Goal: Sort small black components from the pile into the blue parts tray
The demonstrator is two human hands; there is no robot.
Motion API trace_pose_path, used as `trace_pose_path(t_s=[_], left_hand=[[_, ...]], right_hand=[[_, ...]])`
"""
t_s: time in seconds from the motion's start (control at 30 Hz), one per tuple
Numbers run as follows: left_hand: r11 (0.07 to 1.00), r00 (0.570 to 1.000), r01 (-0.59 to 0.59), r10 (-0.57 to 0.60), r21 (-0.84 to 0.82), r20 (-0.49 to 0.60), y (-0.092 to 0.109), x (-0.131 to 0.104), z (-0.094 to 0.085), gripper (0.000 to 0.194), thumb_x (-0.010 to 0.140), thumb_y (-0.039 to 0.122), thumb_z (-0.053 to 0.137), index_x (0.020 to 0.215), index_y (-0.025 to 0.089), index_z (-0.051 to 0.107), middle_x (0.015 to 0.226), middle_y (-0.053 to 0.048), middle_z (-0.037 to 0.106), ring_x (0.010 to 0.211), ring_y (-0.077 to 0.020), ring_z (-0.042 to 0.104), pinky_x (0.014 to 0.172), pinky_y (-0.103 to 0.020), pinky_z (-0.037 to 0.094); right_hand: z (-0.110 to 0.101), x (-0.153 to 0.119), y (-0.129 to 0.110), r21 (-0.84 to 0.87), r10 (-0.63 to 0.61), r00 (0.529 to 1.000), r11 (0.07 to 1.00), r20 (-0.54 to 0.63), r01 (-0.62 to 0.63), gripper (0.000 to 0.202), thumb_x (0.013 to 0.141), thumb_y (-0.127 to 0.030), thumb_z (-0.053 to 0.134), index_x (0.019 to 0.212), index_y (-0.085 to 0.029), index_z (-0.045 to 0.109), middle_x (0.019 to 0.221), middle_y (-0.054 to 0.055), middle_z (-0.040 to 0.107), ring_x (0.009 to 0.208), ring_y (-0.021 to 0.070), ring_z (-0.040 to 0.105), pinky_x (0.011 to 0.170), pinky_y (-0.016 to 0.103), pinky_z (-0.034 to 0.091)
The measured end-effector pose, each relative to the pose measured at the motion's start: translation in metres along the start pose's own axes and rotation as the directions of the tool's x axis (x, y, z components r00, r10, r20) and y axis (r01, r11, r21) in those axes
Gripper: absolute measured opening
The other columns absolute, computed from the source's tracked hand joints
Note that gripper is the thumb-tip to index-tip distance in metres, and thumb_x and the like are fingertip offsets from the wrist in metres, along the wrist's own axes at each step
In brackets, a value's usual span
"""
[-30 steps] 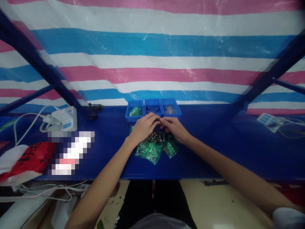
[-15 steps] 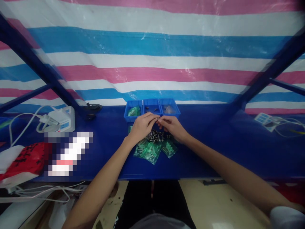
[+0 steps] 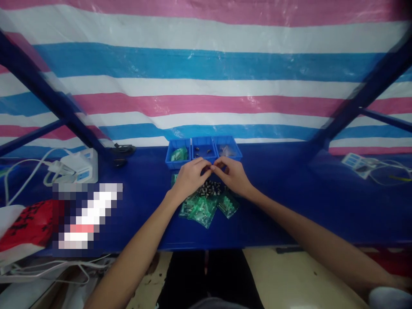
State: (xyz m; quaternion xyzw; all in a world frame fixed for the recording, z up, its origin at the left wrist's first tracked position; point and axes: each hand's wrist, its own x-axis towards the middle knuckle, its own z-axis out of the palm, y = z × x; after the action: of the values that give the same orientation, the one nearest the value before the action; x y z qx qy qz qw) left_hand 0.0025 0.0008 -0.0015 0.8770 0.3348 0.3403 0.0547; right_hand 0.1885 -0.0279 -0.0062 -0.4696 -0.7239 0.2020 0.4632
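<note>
My left hand and my right hand meet at the fingertips above a pile of small dark metal parts. Both are closed in a pinch; whatever lies between the fingertips is too small to make out. Green-tinted clear bags of small parts lie just in front of the pile, with another such bag to their right. Behind my hands stand three blue bins: the left bin holds a green bag, the middle bin a few small dark parts, the right bin a clear bag.
On the blue table, a white power strip with cables and a red-and-white bag lie at the left. Small black items sit behind them. Another socket strip is at the right. Blue frame posts rise on both sides.
My fingertips have drawn together, the right hand's fingers curling in more. The whole view has shifted slightly, with the table's things a little lower in the picture.
</note>
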Motion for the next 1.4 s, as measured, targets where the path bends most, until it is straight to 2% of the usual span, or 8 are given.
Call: trace_pose_path(t_s=[0.3, 0.43, 0.53, 0.63, 0.73, 0.93, 1.17, 1.4], left_hand=[[0.963, 0.99, -0.13, 0.115, 0.236, 0.078, -0.009, -0.004, 0.003, 0.026, 0.099, 0.038, 0.059, 0.086, 0.017, 0.066, 0.081, -0.003, 0.065, 0.08, -0.0179, 0.064, 0.063, -0.027, 0.047], [0.969, 0.995, -0.103, 0.098, 0.226, 0.034, -0.01, -0.004, 0.001, 0.024, 0.102, 0.034, 0.052, 0.092, 0.017, 0.067, 0.083, -0.003, 0.065, 0.083, -0.0177, 0.064, 0.069, -0.028, 0.049], [0.973, 0.997, -0.051, 0.061, 0.223, -0.04, -0.01, -0.004, -0.001, 0.021, 0.103, 0.028, 0.049, 0.11, 0.018, 0.066, 0.097, -0.006, 0.067, 0.093, -0.0187, 0.065, 0.076, -0.029, 0.052], [0.977, 0.996, -0.021, 0.04, 0.213, -0.085, -0.009, -0.004, -0.002, 0.026, 0.102, 0.029, 0.05, 0.124, 0.019, 0.061, 0.109, -0.007, 0.066, 0.1, -0.0197, 0.064, 0.081, -0.03, 0.054], [0.978, 0.994, -0.028, 0.05, 0.207, -0.102, -0.008, -0.004, -0.003, 0.025, 0.102, 0.026, 0.049, 0.121, 0.018, 0.063, 0.11, -0.008, 0.064, 0.102, -0.02, 0.064, 0.082, -0.031, 0.054], [0.983, 0.98, -0.046, 0.079, 0.18, -0.18, -0.016, -0.005, -0.006, 0.021, 0.101, 0.02, 0.048, 0.115, 0.018, 0.064, 0.103, -0.007, 0.063, 0.099, -0.0195, 0.063, 0.082, -0.031, 0.053], [0.988, 0.982, -0.065, 0.088, 0.142, -0.168, -0.014, -0.006, -0.001, 0.02, 0.1, 0.018, 0.048, 0.113, 0.018, 0.064, 0.102, -0.007, 0.063, 0.097, -0.0187, 0.063, 0.08, -0.03, 0.054], [0.99, 0.991, -0.069, 0.082, 0.121, -0.107, -0.007, -0.005, 0.0, 0.021, 0.101, 0.02, 0.047, 0.113, 0.018, 0.064, 0.102, -0.007, 0.063, 0.098, -0.0187, 0.063, 0.081, -0.031, 0.055]], right_hand=[[-0.006, 0.006, 0.0, -0.089, -0.037, 0.985, 0.995, 0.166, 0.052, 0.017, 0.092, -0.024, 0.06, 0.078, -0.018, 0.069, 0.074, 0.001, 0.07, 0.065, 0.0142, 0.058, 0.064, 0.026, 0.041], [-0.011, 0.017, 0.002, -0.094, -0.046, 0.987, 0.994, 0.154, 0.061, 0.017, 0.092, -0.025, 0.06, 0.081, -0.019, 0.071, 0.078, 0.002, 0.073, 0.07, 0.0165, 0.063, 0.067, 0.028, 0.043], [-0.011, 0.035, 0.007, -0.093, -0.042, 0.993, 0.994, 0.112, 0.052, 0.015, 0.092, -0.025, 0.061, 0.085, -0.019, 0.072, 0.084, 0.004, 0.075, 0.078, 0.0191, 0.067, 0.073, 0.03, 0.047], [-0.004, 0.055, 0.016, -0.205, -0.063, 0.994, 0.975, 0.09, 0.081, 0.013, 0.091, -0.021, 0.061, 0.09, -0.019, 0.073, 0.089, 0.006, 0.075, 0.081, 0.0212, 0.066, 0.079, 0.033, 0.048], [0.006, 0.066, 0.022, -0.346, -0.126, 0.987, 0.926, 0.101, 0.153, 0.017, 0.091, -0.015, 0.057, 0.1, -0.018, 0.072, 0.099, 0.01, 0.074, 0.094, 0.025, 0.064, 0.089, 0.038, 0.047], [0.003, 0.032, 0.007, -0.403, -0.336, 0.933, 0.842, 0.127, 0.359, 0.022, 0.099, -0.018, 0.047, 0.106, -0.015, 0.067, 0.102, 0.013, 0.068, 0.098, 0.0271, 0.058, 0.093, 0.043, 0.046], [0.003, -0.001, 0.008, -0.306, -0.171, 0.867, 0.889, 0.468, 0.341, 0.011, 0.093, -0.016, 0.06, 0.099, -0.014, 0.07, 0.096, 0.011, 0.069, 0.095, 0.0257, 0.062, 0.09, 0.041, 0.048], [0.013, -0.001, 0.014, -0.36, -0.094, 0.899, 0.894, 0.429, 0.265, 0.008, 0.093, -0.017, 0.06, 0.09, -0.013, 0.068, 0.09, 0.01, 0.066, 0.086, 0.0226, 0.06, 0.081, 0.036, 0.047]])
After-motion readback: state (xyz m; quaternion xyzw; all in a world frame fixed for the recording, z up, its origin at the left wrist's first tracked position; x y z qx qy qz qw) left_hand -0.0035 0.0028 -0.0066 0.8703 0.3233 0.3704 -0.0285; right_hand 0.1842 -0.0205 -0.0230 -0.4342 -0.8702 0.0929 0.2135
